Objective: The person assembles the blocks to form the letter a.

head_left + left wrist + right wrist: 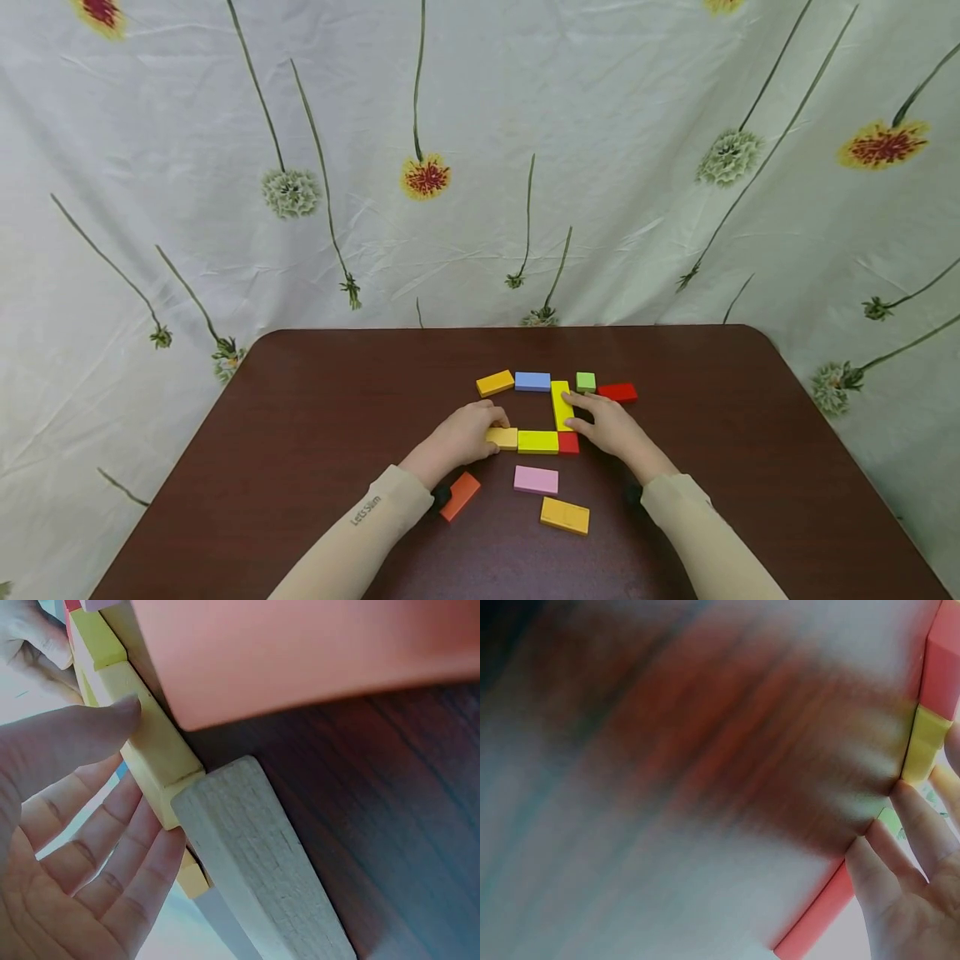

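Pale-yellow block (505, 438), pinched by the left hand (463, 435) on my feed, sits against the left end of the near yellow block (537, 442). I see the right hand (611, 427), fingers spread, touching the far yellow block (560, 407) on its right side.

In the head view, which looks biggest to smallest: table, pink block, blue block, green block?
1. Table
2. Pink block
3. Blue block
4. Green block
The pink block sits nearer the camera, so its true size against blue is unsure.
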